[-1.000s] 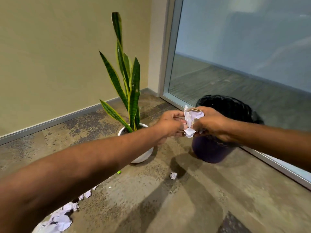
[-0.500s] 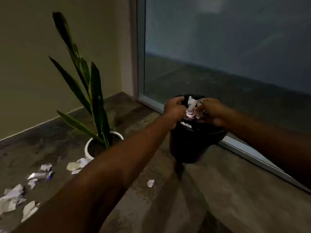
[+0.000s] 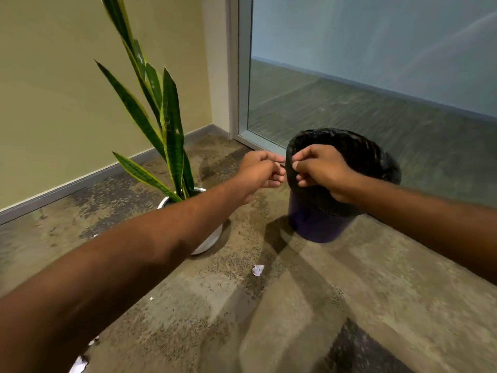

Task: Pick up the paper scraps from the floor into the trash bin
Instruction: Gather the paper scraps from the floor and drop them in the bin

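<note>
A dark purple trash bin [image 3: 320, 227] with a black liner [image 3: 371, 154] stands on the floor by the glass wall. My right hand [image 3: 320, 170] hovers at the bin's near left rim, fingers curled, with no paper showing in it. My left hand [image 3: 262, 170] is just left of the rim, fingers also curled and holding nothing. The two hands almost touch. One small white paper scrap [image 3: 257, 270] lies on the floor in front of the bin. More scraps [image 3: 79, 364] show at the bottom left, partly hidden by my left arm.
A snake plant in a white pot [image 3: 209, 240] stands left of the bin, under my left forearm. A beige wall with a grey baseboard [image 3: 67, 188] runs behind. A framed glass panel [image 3: 349, 76] rises behind the bin. Mottled floor [image 3: 295, 319] spreads in front.
Both hands held a crumpled wad of paper and carried it over the bin. The wad is gone from my hands now, and the hands have drawn back to the near rim.
</note>
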